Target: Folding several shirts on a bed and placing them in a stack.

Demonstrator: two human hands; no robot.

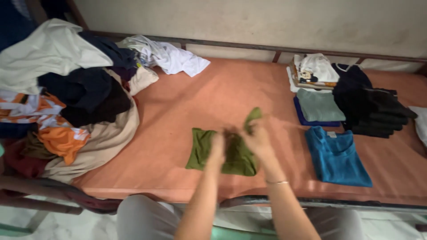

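Note:
An olive-green garment point(202, 149) lies partly folded on the orange mattress point(222, 93), near its front edge. Over the middle of the garment, my left hand point(218, 149) grips the cloth. My right hand point(257, 140) pinches a corner of the same garment and lifts it, so a green flap sticks up above the fingers. A thin bracelet sits on my right wrist. Both hands are motion-blurred.
A big heap of unfolded clothes point(66, 93) covers the left end of the bed, with a white shirt point(171, 55) behind it. To the right lie a folded blue shirt point(336, 158), a grey-green folded pile point(318, 104), a white stack point(313, 71) and dark clothes point(369, 109). A metal frame rail point(333, 203) edges the front.

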